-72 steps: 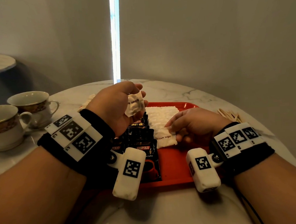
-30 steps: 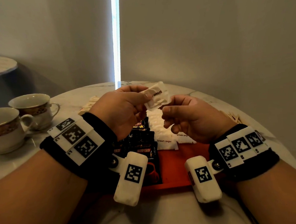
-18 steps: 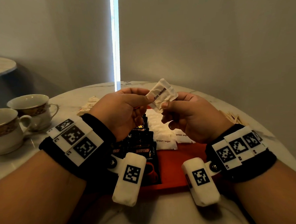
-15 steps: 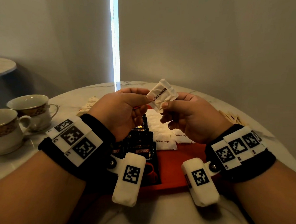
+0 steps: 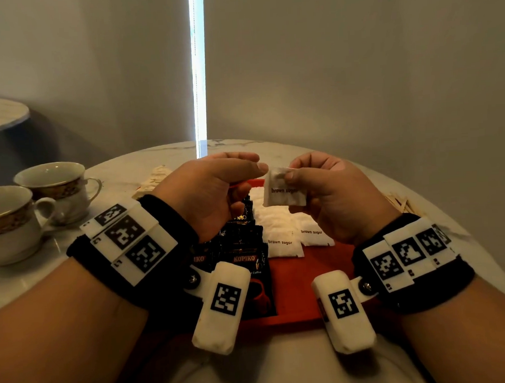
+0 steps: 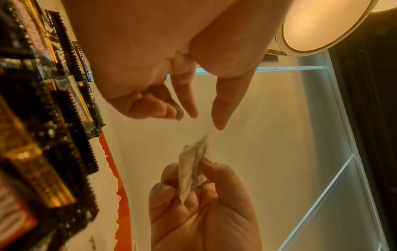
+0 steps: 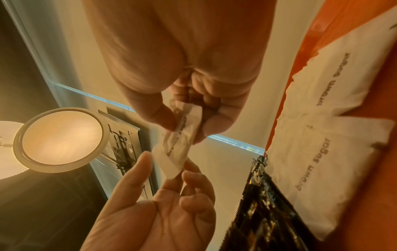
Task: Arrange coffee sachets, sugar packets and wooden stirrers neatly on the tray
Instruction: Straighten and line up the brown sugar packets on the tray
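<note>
Sugar packet [image 5: 285, 191] pinched by right hand [image 5: 333, 193] fingers [image 7: 217, 126].

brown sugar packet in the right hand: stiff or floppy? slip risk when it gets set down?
Likely soft: the brown sugar packet looks creased and bends where the right hand pinches it. Probably light, since a thumb-and-finger pinch at one end carries it. Slip risk seems low; its paper looks matte, and packets lie flat on the red tray.

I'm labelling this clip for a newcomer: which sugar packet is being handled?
Start at the red tray with rows of white packets. Above it, the right hand pinches one brown sugar packet. It alone is off the tray, in the air.
</note>
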Motion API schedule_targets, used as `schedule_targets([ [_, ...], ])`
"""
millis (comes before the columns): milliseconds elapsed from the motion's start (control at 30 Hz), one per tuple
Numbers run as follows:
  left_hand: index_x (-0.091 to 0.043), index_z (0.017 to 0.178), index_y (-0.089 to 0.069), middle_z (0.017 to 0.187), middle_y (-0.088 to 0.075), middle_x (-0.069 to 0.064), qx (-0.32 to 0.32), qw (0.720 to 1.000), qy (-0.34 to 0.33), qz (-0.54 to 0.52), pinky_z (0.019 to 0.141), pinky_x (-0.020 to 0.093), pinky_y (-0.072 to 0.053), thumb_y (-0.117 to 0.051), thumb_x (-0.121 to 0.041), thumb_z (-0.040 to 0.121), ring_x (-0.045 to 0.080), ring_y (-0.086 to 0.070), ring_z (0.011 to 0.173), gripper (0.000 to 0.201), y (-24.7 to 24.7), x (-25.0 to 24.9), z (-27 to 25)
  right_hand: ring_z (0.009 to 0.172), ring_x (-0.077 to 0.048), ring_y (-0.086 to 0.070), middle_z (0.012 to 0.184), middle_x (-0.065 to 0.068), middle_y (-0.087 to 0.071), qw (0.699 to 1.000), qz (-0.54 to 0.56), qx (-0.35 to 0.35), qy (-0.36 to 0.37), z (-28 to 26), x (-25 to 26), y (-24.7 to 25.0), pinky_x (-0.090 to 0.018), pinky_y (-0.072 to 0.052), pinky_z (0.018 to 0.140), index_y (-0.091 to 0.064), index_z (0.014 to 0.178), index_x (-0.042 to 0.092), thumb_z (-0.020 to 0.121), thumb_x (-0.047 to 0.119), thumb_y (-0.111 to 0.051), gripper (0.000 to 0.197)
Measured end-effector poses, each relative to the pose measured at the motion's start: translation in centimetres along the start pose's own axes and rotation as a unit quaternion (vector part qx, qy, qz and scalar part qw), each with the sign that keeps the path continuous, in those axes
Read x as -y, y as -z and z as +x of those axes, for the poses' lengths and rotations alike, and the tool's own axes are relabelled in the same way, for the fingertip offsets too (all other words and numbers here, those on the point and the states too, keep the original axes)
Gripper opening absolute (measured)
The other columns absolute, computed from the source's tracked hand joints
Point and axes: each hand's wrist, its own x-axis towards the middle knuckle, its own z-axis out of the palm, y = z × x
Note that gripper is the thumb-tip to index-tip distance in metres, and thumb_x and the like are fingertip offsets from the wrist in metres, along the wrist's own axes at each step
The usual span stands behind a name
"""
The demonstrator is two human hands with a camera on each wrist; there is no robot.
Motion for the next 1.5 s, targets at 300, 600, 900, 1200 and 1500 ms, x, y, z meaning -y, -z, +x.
schedule_targets([
  [300,-0.01,0.088,-0.068,0.08,-0.072,0.012,0.03,0.999,-0.011,0.004,0.044,0.024,-0.047,-0.072,-0.008,0.077,0.02,-0.069,0.063,0.011,-0.4,0.2,-0.1,0.065,-0.022,-0.065,0.078,-0.011,-0.07,1.0,0.008,0.025,0.005,-0.3,0.4,-0.4,-0.028,-0.051,0.053,-0.067,0.089,0.005,0.068,0.024,-0.072,0.029],
  [600,-0.005,0.108,-0.071,0.101,-0.074,0.017,0.024,1.0,-0.017,0.001,0.061,0.03,-0.053,-0.074,-0.021,0.075,0.03,-0.073,0.088,0.037,-0.2,0.2,0.1,0.068,-0.019,-0.066,0.083,-0.011,-0.072,0.999,-0.034,0.016,0.0,-0.2,0.2,-0.2,-0.029,-0.047,0.055,-0.07,0.086,0.008,0.071,0.033,-0.071,0.03],
  [900,-0.008,0.094,-0.066,0.082,-0.073,0.011,0.01,0.999,-0.031,-0.026,0.044,0.019,-0.046,-0.071,-0.02,0.073,0.022,-0.071,0.065,0.025,-0.2,-0.2,0.0,0.066,-0.02,-0.063,0.077,-0.011,-0.07,1.0,0.014,-0.019,-0.005,0.3,0.6,0.7,-0.028,-0.044,0.053,-0.068,0.087,0.004,0.074,0.026,-0.07,0.025],
  [1200,-0.009,0.089,-0.066,0.072,-0.07,0.006,0.01,1.0,-0.021,-0.021,0.042,0.018,-0.044,-0.067,-0.011,0.089,0.014,-0.064,0.049,0.002,-0.3,-0.1,0.0,0.075,-0.025,-0.062,0.09,-0.015,-0.067,0.999,0.035,0.017,-0.014,-0.2,0.5,-0.1,-0.028,-0.045,0.058,-0.067,0.107,-0.001,0.071,0.024,-0.075,0.044],
  [1500,-0.013,0.083,-0.066,0.067,-0.068,0.003,0.0,1.0,-0.021,-0.003,0.046,0.019,-0.043,-0.068,-0.008,0.088,0.013,-0.061,0.054,0.007,-0.2,0.0,0.1,0.067,-0.024,-0.057,0.076,-0.011,-0.069,0.999,0.012,0.012,-0.028,-0.1,0.6,0.0,-0.032,-0.037,0.057,-0.068,0.083,0.006,0.069,0.018,-0.072,0.018],
])
